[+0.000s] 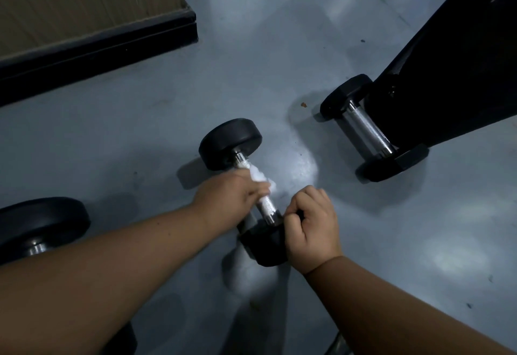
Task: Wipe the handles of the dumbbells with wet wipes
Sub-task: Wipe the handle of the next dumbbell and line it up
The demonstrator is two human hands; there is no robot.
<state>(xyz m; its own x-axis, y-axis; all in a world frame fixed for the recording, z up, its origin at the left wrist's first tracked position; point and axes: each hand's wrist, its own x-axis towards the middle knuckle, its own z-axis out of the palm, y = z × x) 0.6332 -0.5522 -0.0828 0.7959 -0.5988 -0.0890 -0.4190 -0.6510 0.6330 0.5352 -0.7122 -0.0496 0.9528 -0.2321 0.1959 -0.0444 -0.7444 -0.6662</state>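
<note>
My left hand [228,200] is curled round the chrome handle [265,205] of the dumbbell [246,184] in front of me, pressing a white wet wipe [258,176] against the bar; most of the wipe is buried under my fingers and only a crumpled edge shows on the far side of my knuckles. My right hand [312,227] grips the near black head [261,241] of that dumbbell, fingers bent over its top edge, and it covers the right part of the head, so I cannot tell the head's full shape. The far head [230,143] rests on the grey floor [167,119], while the near end looks raised a little, though the dim light makes that hard to judge. To the right and farther off lies a second dumbbell [373,128] with hexagonal heads, its handle partly hidden behind a slanting black frame [453,55] that is cut off by the top and right edges. At the near left, a third dumbbell [42,227] shows only one round head and a glint of metal before my left forearm hides the rest. A tan panel with a black skirting [98,44] fills the far left corner. I can read no brand, weight marking or writing on any head; the surfaces are too dark.
</note>
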